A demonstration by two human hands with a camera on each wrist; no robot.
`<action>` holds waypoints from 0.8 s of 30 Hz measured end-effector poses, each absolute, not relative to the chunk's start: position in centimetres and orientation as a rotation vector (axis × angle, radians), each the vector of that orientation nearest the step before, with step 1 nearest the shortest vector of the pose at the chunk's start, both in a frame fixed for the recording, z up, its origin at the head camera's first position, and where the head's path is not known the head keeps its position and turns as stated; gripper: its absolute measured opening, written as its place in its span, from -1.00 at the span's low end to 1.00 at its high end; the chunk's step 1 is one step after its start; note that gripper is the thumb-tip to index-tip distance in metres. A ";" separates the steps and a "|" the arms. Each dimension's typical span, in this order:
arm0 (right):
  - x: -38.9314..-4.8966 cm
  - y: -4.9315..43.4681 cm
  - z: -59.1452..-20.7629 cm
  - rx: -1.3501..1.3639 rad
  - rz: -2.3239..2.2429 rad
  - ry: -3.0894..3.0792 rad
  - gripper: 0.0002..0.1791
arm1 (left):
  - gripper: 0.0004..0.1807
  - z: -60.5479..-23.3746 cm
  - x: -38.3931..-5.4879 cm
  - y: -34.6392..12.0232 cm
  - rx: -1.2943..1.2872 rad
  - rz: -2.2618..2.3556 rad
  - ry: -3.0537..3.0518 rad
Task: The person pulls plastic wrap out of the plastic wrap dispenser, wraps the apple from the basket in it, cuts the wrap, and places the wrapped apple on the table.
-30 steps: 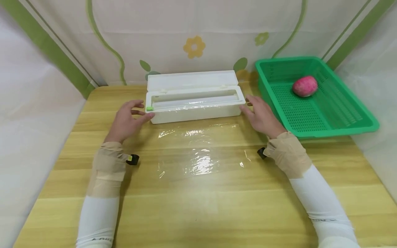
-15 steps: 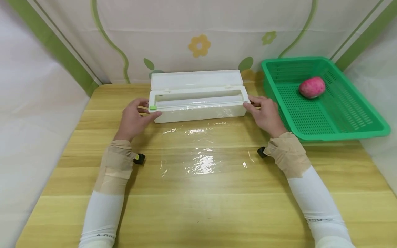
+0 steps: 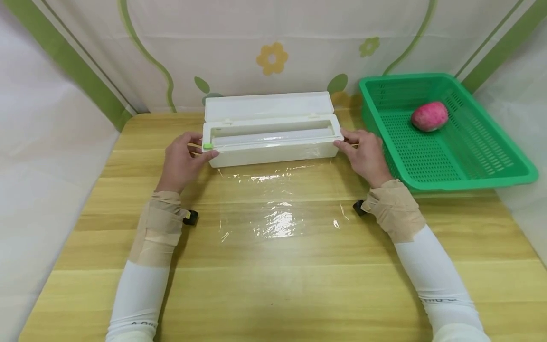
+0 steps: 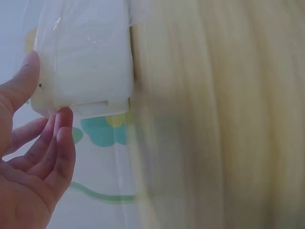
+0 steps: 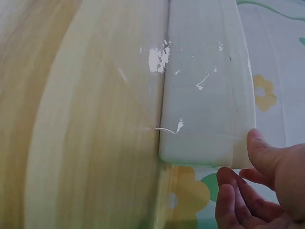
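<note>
A white cling film dispenser (image 3: 273, 156) stands at the back of the table, its lid (image 3: 269, 107) tipped up behind it. Inside lies a film roll (image 3: 271, 137), and a green slide cutter (image 3: 207, 146) sits at the left end. Clear cling film (image 3: 279, 221) runs over the front edge and lies flat on the wood. My left hand (image 3: 179, 160) holds the dispenser's left end, thumb at the front corner and fingertips against the end wall. At the other end, my right hand (image 3: 365, 156) grips the right corner between thumb and fingers, as the right wrist view also shows.
To the right, a green plastic basket (image 3: 466, 182) holds one pink, oval root vegetable (image 3: 429, 116). Its left wall is close beside my right hand. A patterned cloth (image 3: 213, 52) hangs right behind the dispenser, and the wooden table (image 3: 256, 294) stretches toward me.
Both hands have closed in on the dispenser's ends, the right thumb rising to the top corner. The whole scene shifts slightly with the head; dispenser, film and basket otherwise look the same.
</note>
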State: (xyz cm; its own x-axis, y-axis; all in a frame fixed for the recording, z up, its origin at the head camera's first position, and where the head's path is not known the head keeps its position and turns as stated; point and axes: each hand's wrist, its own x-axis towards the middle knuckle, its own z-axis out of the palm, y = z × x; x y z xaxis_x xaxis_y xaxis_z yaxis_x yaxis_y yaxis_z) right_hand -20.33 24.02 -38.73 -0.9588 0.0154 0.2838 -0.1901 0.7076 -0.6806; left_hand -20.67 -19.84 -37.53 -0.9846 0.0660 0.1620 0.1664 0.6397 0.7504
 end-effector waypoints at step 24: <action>-21.0 23.4 -38.5 0.088 1.027 -2.700 -0.48 | -0.44 -37.4 -21.5 -19.2 -0.157 -1.173 -2.751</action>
